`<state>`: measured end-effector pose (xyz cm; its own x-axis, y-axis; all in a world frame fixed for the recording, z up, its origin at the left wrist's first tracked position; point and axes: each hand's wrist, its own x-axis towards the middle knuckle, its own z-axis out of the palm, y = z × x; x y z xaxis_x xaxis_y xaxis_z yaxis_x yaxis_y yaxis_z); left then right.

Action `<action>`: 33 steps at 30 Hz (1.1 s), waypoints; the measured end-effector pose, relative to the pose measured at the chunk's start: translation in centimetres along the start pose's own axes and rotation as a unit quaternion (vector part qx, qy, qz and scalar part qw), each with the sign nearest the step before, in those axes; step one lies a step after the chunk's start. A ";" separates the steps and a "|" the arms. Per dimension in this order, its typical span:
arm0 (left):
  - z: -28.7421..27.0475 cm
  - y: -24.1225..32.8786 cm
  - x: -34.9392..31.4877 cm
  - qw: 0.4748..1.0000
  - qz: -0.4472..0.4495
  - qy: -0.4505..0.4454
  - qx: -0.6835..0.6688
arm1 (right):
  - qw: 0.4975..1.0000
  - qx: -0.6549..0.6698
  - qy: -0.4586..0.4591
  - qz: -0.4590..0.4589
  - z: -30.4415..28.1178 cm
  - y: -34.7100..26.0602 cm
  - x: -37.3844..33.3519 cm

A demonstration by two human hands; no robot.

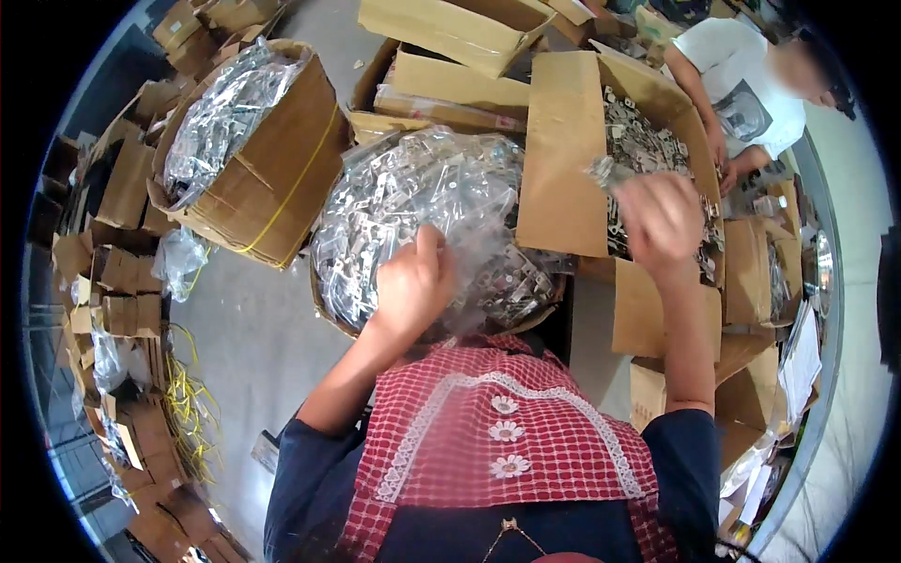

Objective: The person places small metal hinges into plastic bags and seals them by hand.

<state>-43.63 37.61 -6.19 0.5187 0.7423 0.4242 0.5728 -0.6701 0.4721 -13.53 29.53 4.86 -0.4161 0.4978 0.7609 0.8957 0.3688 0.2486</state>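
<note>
In front of me, a box holds a heap of clear plastic bags (422, 178) with small silvery metal parts inside. My left hand (418, 281) is closed over this heap, its fingers on the clear plastic of a bag (474, 258). My right hand (662, 220), blurred by motion, is above the open cardboard box (568, 178) on the right. A few small metal parts (608, 172) stick out at its fingertips. Loose metal parts (648, 136) of the same sort fill that box, partly hidden by its flap and my hand.
At the left stands a tall carton (282, 178) of bagged parts with a yellow strap. Flattened cardboard (460, 80) lies behind the heap. A co-worker in a white shirt (737, 84) is at the far right. Yellow straps (192, 403) lie on the floor beside stacked cartons (127, 291).
</note>
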 end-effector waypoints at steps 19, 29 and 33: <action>-1.8 -0.4 -0.2 0.980 -0.125 0.041 -0.147 | 0.964 0.169 -0.098 -0.183 3.9 -8.5 3.5; -3.1 -0.7 1.4 0.966 -0.144 0.031 -0.214 | 0.965 0.087 -0.122 -0.216 9.7 -6.2 5.0; -4.2 -1.3 4.1 0.984 -0.101 0.025 -0.146 | 0.948 0.019 -0.208 -0.242 12.0 -7.6 6.0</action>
<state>-44.85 41.54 -1.79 0.3768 0.8647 0.3322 0.4505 -0.4844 0.7499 -24.70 39.15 0.41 -0.8096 0.5265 0.2597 0.5813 0.6571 0.4800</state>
